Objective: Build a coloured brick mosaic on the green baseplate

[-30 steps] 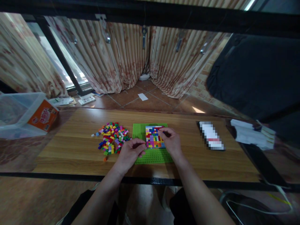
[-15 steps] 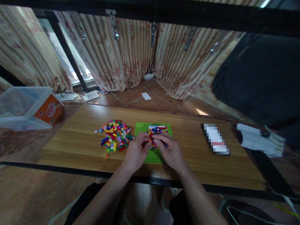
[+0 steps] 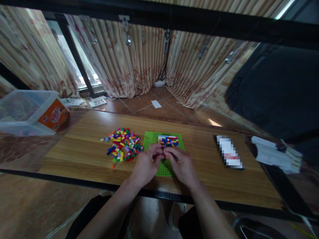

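Desk point(image 3: 84, 139): wood-topped, dark along its near edge, running across the view with bricks, a board and a phone on it.
Plastic box point(image 3: 27, 127): see-through with an orange label, off the desk's left edge close to the far corner.
Board point(image 3: 150, 139): green and studded, flat around the middle of the desk, nearer the near edge than the right edge.
Brick pile point(image 3: 119, 144): loose, many colours, left of the board, its right side close to the board's left edge.
Left hand point(image 3: 146, 164): over the board's left side, fingers curled, thumb and forefinger slightly parted by the brick panel; whether it grips a brick I cannot tell.
Right hand point(image 3: 183, 166): over the board's right side, half closed, thumb and forefinger drawn together beside the left fingertips; anything pinched there is too small to make out.
Phone point(image 3: 228, 151): face blurred, lying toward the desk's right edge.
Brick panel point(image 3: 168, 138): multicoloured rows on the board, near part covered by the fingers.
Orange brick point(image 3: 113, 166): alone, between pile and near edge.
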Tool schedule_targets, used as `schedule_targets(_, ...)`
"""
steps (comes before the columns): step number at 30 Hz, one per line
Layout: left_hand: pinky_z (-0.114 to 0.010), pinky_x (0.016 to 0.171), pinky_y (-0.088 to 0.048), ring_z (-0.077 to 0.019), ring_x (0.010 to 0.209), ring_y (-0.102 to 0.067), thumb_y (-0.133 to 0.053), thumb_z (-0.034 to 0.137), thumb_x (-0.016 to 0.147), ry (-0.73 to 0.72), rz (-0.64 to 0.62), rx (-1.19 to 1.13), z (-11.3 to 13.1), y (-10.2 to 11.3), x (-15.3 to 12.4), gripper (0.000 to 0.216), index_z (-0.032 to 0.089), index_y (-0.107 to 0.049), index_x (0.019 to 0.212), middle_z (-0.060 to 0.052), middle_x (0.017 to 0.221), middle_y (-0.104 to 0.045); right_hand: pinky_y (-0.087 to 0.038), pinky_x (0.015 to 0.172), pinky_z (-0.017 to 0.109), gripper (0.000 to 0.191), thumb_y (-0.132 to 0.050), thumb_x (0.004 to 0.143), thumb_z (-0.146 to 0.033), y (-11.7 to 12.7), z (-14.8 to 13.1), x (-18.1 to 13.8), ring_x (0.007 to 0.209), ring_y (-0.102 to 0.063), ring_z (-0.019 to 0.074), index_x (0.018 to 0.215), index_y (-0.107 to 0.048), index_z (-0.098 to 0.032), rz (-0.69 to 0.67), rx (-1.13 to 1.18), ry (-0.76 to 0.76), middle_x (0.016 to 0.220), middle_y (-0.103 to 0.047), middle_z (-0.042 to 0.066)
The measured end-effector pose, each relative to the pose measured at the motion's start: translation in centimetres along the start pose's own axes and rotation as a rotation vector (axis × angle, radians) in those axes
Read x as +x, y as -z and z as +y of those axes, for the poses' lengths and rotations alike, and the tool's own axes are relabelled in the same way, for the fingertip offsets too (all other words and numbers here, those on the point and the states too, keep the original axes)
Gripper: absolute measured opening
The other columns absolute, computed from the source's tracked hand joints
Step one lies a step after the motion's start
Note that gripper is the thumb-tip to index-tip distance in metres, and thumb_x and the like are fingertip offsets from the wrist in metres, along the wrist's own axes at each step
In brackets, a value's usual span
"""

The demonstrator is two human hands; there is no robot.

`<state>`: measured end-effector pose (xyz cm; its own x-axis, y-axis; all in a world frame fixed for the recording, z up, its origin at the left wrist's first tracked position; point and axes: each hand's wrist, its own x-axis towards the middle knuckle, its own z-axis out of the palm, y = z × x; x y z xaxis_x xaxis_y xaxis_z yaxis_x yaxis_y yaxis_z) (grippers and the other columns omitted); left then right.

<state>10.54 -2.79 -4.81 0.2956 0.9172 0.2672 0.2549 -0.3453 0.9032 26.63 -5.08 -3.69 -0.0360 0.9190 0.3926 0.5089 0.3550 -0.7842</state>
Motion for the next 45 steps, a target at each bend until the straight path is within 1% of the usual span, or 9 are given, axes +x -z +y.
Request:
schedule_targets(4, -0.03, 0.08, -0.057, -0.0168, 0.088, -0.071, -0.055, 0.014, 0.087, 0.007, 0.047, 0.099, 0.3, 0.3, 0.2, 0.016, 0.02, -0.061, 0.1, -0.004, 0.098, -0.074, -0.051, 0.08, 0.033, 0.014, -0.064, 0.088, -0.032, 1.4, 1.7, 0.5, 0.086, -0.067, 0.0192, 0.088, -0.076, -0.025, 0.272, 0.058, -0.192, 0.091, -0.074, 0.003)
schedule_targets(6, -0.029, 0.078, -0.056, -0.017, 0.087, -0.071, -0.056, 0.014, 0.087, 0.026, 0.057, 0.134, 0.4, 0.5, 0.2, 0.013, 0.02, -0.063, 0.096, -0.004, 0.096, -0.074, -0.051, 0.078, 0.034, 0.014, -0.068, 0.082, -0.035, 1.9, 2.8, 0.8, 0.084, -0.066, 0.0203, 0.082, -0.077, -0.023, 0.352, 0.101, -0.279, 0.088, -0.073, 0.004)
schedule_targets(12, -0.029, 0.076, -0.055, -0.0171, 0.082, -0.071, -0.055, 0.013, 0.087, 0.061, 0.028, 0.186, 0.4, 0.7, 0.4, 0.016, 0.02, -0.064, 0.098, -0.003, 0.093, -0.074, -0.051, 0.082, 0.039, 0.016, -0.075, 0.07, -0.039, 1.5, 5.1, 1.1, 0.087, -0.064, 0.0225, 0.076, -0.078, -0.024, 0.306, 0.217, -0.401, 0.088, -0.071, 0.005)
schedule_targets(20, -0.029, 0.074, -0.054, -0.0163, 0.079, -0.07, -0.055, 0.014, 0.086, 0.07, 0.023, 0.189, 0.2, 0.6, 0.5, 0.016, 0.02, -0.064, 0.098, -0.002, 0.092, -0.074, -0.048, 0.091, 0.042, 0.018, -0.078, 0.066, -0.04, 0.6, 6.2, 1.2, 0.097, -0.062, 0.0236, 0.076, -0.078, -0.025, 0.312, 0.253, -0.417, 0.097, -0.069, 0.006)
schedule_targets(22, -0.029, 0.073, -0.054, -0.0159, 0.078, -0.069, -0.055, 0.014, 0.086, 0.073, 0.018, 0.187, 0.3, 0.7, 0.4, 0.017, 0.02, -0.064, 0.099, -0.002, 0.092, -0.074, -0.05, 0.089, 0.041, 0.019, -0.079, 0.065, -0.04, 0.5, 6.3, 1.2, 0.095, -0.063, 0.023, 0.076, -0.077, -0.024, 0.321, 0.264, -0.425, 0.096, -0.07, 0.005)
schedule_targets(28, -0.028, 0.072, -0.054, -0.0156, 0.077, -0.069, -0.054, 0.014, 0.086, 0.08, 0.003, 0.18, 0.5, 0.7, 0.3, 0.018, 0.021, -0.064, 0.099, -0.002, 0.093, -0.074, -0.052, 0.066, 0.033, 0.03, -0.08, 0.063, -0.041, 0.1, 5.9, 1.4, 0.066, -0.062, 0.0168, 0.084, -0.071, -0.021, 0.351, 0.336, -0.522, 0.075, -0.07, 0.001)
schedule_targets(33, -0.031, 0.078, -0.055, -0.0164, 0.079, -0.069, -0.054, 0.014, 0.086, 0.077, -0.003, 0.161, 0.1, 0.6, 0.2, 0.017, 0.021, -0.063, 0.099, -0.002, 0.09, -0.073, -0.051, 0.066, 0.031, 0.032, -0.08, 0.061, -0.04, 0.2, 5.9, 1.7, 0.067, -0.061, 0.0158, 0.083, -0.068, -0.02, 0.342, 0.326, -0.506, 0.077, -0.07, 0.001)
schedule_targets(40, -0.029, 0.075, -0.056, -0.0163, 0.079, -0.07, -0.054, 0.014, 0.085, 0.058, 0.016, 0.132, 0.0, 0.5, 0.2, 0.018, 0.022, -0.063, 0.098, -0.002, 0.091, -0.074, -0.05, 0.064, 0.031, 0.032, -0.078, 0.059, -0.041, 0.1, 5.6, 1.8, 0.065, -0.06, 0.0159, 0.08, -0.066, -0.019, 0.342, 0.309, -0.512, 0.074, -0.069, 0.001)
schedule_targets(45, -0.03, 0.074, -0.055, -0.0181, 0.08, -0.07, -0.053, 0.015, 0.085, 0.056, 0.082, 0.196, -0.6, 2.1, 0.4, 0.018, 0.02, -0.064, 0.098, -0.004, 0.093, -0.074, -0.05, 0.064, 0.032, 0.033, -0.081, 0.057, -0.041, 0.6, 5.3, 1.8, 0.065, -0.061, 0.0167, 0.077, -0.067, -0.019, 0.32, 0.361, -0.528, 0.072, -0.069, 0.001)
